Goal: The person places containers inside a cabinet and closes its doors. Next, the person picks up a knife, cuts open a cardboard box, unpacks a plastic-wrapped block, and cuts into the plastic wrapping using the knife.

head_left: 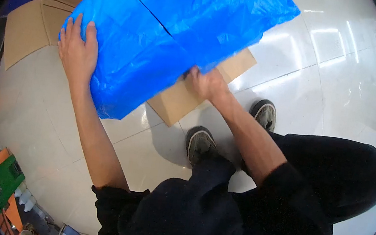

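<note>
A large sheet of blue plastic [134, 58] lies over a cardboard box, with a long straight dark slit running from its upper left towards the middle. My left hand [79, 48] rests on the plastic's left edge, fingers spread. By the lower edge, my right hand [209, 83] is closed, slightly blurred by motion. A small dark tip shows at its fingers against the plastic; what it belongs to is hidden in the fist. Below the plastic, a brown cardboard flap [175, 104] sticks out under my right hand.
More cardboard flaps [27, 32] stand out at the upper left. Glossy white tiles [339, 90] make up the floor. My shoes [200, 143] are close to the cardboard flap. At the lower left are a green item [4, 181] and assorted goods along the edge.
</note>
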`<action>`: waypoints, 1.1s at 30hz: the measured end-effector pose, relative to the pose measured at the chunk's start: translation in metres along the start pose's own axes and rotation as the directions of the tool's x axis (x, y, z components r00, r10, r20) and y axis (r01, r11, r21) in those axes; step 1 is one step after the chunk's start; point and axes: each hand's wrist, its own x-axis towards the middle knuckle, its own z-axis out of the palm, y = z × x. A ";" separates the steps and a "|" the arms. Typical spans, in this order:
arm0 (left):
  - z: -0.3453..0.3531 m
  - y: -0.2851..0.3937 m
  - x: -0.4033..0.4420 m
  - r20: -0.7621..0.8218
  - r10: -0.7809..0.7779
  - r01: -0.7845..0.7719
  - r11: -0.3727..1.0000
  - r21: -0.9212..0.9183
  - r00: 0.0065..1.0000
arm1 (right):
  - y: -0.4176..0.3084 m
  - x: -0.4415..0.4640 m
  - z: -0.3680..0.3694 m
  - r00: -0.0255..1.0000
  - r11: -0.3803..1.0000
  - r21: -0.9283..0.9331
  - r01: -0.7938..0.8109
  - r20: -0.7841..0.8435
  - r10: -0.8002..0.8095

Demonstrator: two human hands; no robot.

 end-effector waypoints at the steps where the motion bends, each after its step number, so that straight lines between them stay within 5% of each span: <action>1: 0.003 -0.002 0.003 0.006 0.010 -0.010 1.000 -0.022 1.000 | -0.002 0.000 -0.002 0.993 0.998 -0.048 -0.051 0.105 0.056; 3: 0.005 -0.005 -0.005 0.046 0.008 -0.006 0.999 -0.050 0.999 | -0.008 -0.002 -0.015 0.937 0.978 -0.163 -0.132 0.301 0.177; 7: 0.007 -0.005 0.000 0.022 0.009 -0.008 1.000 -0.025 1.000 | 0.004 -0.039 -0.033 0.885 0.927 -0.208 -0.313 0.290 0.364; 15: 0.016 -0.020 0.000 0.039 0.019 -0.017 0.998 -0.054 0.999 | -0.014 -0.045 -0.045 0.867 0.893 -0.244 -0.378 0.244 0.434; 17: 0.019 -0.023 0.003 0.021 0.036 -0.035 0.996 -0.084 0.999 | 0.003 -0.069 -0.050 0.903 0.917 -0.326 -0.231 0.280 0.327; 19: 0.021 -0.025 0.003 -0.001 0.056 -0.056 0.998 -0.037 0.998 | 0.003 -0.074 -0.068 0.915 0.877 -0.386 0.286 0.381 -0.130; 24: 0.024 -0.028 0.006 0.047 0.031 -0.026 0.996 -0.089 0.998 | 0.002 -0.060 -0.047 0.957 0.913 -0.398 0.088 0.287 0.033; 26: 0.018 -0.021 0.005 0.029 0.021 -0.019 0.996 -0.083 0.999 | 0.013 -0.087 -0.065 0.921 0.869 -0.411 0.276 0.371 -0.117; 29: 0.021 -0.024 0.002 -0.025 0.087 -0.086 0.995 0.042 0.996 | 0.011 -0.090 -0.072 0.932 0.886 -0.406 0.224 0.355 -0.073; 33: 0.020 -0.027 0.005 0.032 0.051 -0.049 0.997 -0.059 0.998 | 0.028 -0.083 -0.050 0.957 0.884 -0.424 0.198 0.279 -0.080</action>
